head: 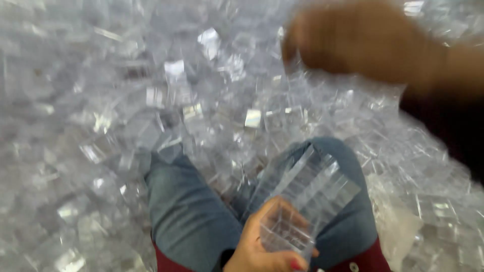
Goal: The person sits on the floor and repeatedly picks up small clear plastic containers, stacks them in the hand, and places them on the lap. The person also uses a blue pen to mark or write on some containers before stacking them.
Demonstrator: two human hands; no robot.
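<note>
Left hand [267, 242]: low in the middle of the view, just above the lap, fingers [297, 264] wrapped around the near end of a stack of clear plastic boxes [307, 194]; a red-painted nail shows at the bottom edge.
Stack of clear plastic boxes: several see-through square pieces nested one in another, fanning up and to the right from the left hand; the stack lies tilted over the right knee [343, 171] and covers part of it.
Right hand [353, 40]: raised at the upper right, over the heap, strongly blurred; I cannot tell whether its fingers are clenched or released, nor whether anything is in them. A dark sleeve [448, 121] runs from it to the right edge.
Heap of loose clear boxes [151, 90]: fills nearly the whole view on every side, pieces lying at all angles, some catching the light as bright squares; single shapes are hard to pick out in the blur.
Legs: blue jeans, left knee [186, 206] and right knee pushed into the heap, loose boxes touching both and lying in the gap between them.
Red garment [370, 259]: a strip at the bottom edge under the jeans, with a small pale button on the right.
In the way: the held stack hides the boxes just beyond the right knee; the blurred right hand and sleeve hide the upper right corner of the heap.
</note>
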